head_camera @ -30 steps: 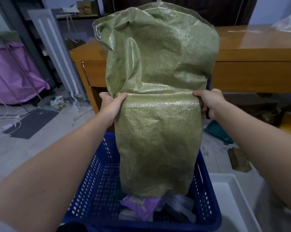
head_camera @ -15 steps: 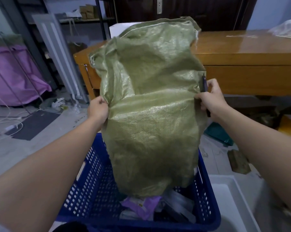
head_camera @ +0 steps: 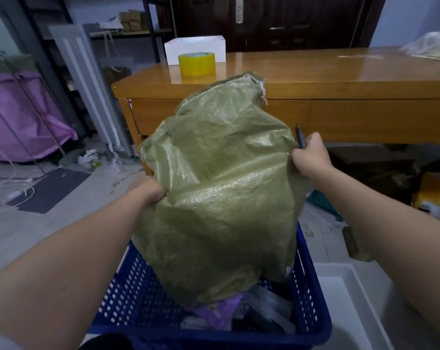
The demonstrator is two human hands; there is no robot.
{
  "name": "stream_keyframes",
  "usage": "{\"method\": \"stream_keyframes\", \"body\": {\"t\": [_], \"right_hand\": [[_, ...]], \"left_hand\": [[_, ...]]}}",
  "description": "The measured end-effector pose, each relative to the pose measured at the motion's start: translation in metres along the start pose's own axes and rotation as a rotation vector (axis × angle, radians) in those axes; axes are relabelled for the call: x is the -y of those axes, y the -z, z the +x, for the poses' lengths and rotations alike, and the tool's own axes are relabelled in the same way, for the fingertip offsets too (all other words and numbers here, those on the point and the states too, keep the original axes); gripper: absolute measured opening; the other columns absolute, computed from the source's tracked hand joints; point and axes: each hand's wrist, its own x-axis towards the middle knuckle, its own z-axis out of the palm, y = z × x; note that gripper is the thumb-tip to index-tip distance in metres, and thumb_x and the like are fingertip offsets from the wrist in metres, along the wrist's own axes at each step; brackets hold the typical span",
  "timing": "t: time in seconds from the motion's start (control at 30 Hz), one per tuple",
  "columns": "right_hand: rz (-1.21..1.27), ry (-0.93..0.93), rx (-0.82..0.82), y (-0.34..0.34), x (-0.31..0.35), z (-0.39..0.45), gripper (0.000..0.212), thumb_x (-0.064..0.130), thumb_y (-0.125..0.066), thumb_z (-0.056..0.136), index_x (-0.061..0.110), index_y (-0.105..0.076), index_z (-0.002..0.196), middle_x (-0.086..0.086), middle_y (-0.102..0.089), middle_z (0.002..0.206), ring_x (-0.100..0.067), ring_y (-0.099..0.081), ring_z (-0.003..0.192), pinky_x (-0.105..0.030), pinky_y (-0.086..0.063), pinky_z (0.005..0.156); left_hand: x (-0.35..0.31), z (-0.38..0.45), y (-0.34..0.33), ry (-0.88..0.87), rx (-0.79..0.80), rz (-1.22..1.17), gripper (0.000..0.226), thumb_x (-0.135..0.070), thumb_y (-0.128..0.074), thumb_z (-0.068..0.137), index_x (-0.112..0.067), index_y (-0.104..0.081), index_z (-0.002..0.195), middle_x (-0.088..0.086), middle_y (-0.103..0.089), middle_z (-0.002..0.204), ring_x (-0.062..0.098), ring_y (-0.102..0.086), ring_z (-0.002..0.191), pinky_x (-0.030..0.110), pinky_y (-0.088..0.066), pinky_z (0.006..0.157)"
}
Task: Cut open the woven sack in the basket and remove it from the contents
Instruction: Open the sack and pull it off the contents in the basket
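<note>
Both grips were closed on the green woven sack — left hand, right hand at its edges — its lower end inside the blue basket.

A blue perforated basket is seen on the grey floor beside a white bin; a yellow tape roll and white box are set on the wooden tabletop.

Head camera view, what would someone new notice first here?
A big green woven sack fills the middle, gripped at its sides by the left hand and right hand above a blue basket. Behind it, a yellow tape roll sits on the wooden desk.
</note>
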Motion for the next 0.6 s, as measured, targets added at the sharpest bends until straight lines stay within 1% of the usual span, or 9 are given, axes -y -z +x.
{"method": "stream_keyframes", "body": {"t": [0.03,0.1,0.17,0.23,0.3,0.4,0.5,0.53,0.6], "right_hand": [[0.001,-0.093,0.001,0.0,0.0,0.001,0.029,0.009,-0.045,0.093,0.011,-0.042,0.122,-0.01,-0.05,0.097,-0.026,-0.051,0.081,-0.035,-0.041,0.058],[-0.064,-0.166,0.013,0.001,-0.001,0.002,0.025,0.011,-0.045,0.093,0.013,-0.044,0.118,-0.009,-0.048,0.091,-0.025,-0.049,0.072,-0.035,-0.041,0.054],[-0.153,-0.119,0.028,-0.002,-0.007,0.001,0.023,0.009,-0.044,0.094,0.017,-0.049,0.114,-0.011,-0.054,0.097,-0.031,-0.056,0.081,-0.041,-0.049,0.067],[-0.197,-0.06,0.045,-0.006,-0.013,-0.002,0.021,0.007,-0.043,0.095,0.018,-0.056,0.107,-0.013,-0.06,0.099,-0.034,-0.058,0.092,-0.043,-0.05,0.079],[-0.188,-0.055,0.067,-0.01,-0.017,-0.002,0.02,0.01,-0.044,0.096,0.016,-0.061,0.106,-0.012,-0.06,0.091,-0.032,-0.057,0.088,-0.04,-0.047,0.074],[-0.192,-0.1,0.127,-0.011,-0.018,0.002,0.023,0.015,-0.05,0.094,0.004,-0.063,0.109,-0.01,-0.055,0.079,-0.027,-0.053,0.073,-0.035,-0.04,0.065],[-0.272,-0.14,0.312,-0.009,-0.012,0.0,0.027,0.019,-0.059,0.084,0.0,-0.06,0.103,-0.012,-0.056,0.084,-0.026,-0.053,0.07,-0.032,-0.041,0.06],[-0.333,-0.153,0.417,-0.007,-0.009,-0.002,0.03,0.024,-0.065,0.081,0.002,-0.059,0.1,-0.012,-0.058,0.085,-0.023,-0.054,0.067,-0.029,-0.041,0.057],[-0.509,-0.18,0.634,-0.004,-0.007,-0.005,0.047,0.032,-0.077,0.07,0.003,-0.059,0.102,-0.013,-0.063,0.093,-0.022,-0.058,0.068,-0.027,-0.041,0.054]], "left_hand": [[-0.002,-0.009,-0.001,-0.008,0.072,0.068,0.046,-0.031,-0.04,0.101,-0.006,-0.049,0.139,0.018,-0.052,0.138,0.033,-0.055,0.116,0.039,-0.044,0.093],[-0.002,-0.016,-0.005,0.012,0.245,0.09,0.048,-0.031,-0.041,0.104,0.0,-0.046,0.14,0.021,-0.051,0.138,0.033,-0.055,0.105,0.038,-0.047,0.084],[-0.002,-0.019,-0.007,0.04,0.343,0.093,0.046,-0.028,-0.043,0.103,0.003,-0.048,0.136,0.022,-0.055,0.132,0.031,-0.057,0.098,0.036,-0.05,0.077],[0.0,-0.017,-0.009,0.047,0.371,0.12,0.044,-0.025,-0.047,0.101,0.003,-0.049,0.135,0.022,-0.057,0.13,0.031,-0.06,0.101,0.037,-0.051,0.08],[0.0,-0.016,-0.011,0.05,0.381,0.135,0.042,-0.023,-0.048,0.101,0.003,-0.049,0.135,0.021,-0.057,0.13,0.032,-0.06,0.106,0.038,-0.051,0.086],[-0.003,-0.012,-0.011,0.022,0.349,0.167,0.04,-0.021,-0.047,0.1,0.003,-0.051,0.132,0.018,-0.058,0.125,0.031,-0.059,0.109,0.038,-0.051,0.085],[-0.009,-0.009,-0.01,0.01,0.343,0.229,0.047,-0.026,-0.043,0.1,-0.001,-0.046,0.139,0.019,-0.053,0.134,0.032,-0.055,0.119,0.042,-0.046,0.102],[-0.01,-0.009,-0.01,0.021,0.368,0.237,0.048,-0.028,-0.043,0.1,-0.002,-0.046,0.14,0.018,-0.053,0.134,0.032,-0.055,0.12,0.043,-0.044,0.104],[-0.014,-0.01,-0.009,0.032,0.413,0.271,0.046,-0.029,-0.045,0.1,-0.003,-0.048,0.138,0.017,-0.055,0.132,0.031,-0.056,0.12,0.044,-0.044,0.105]]}}
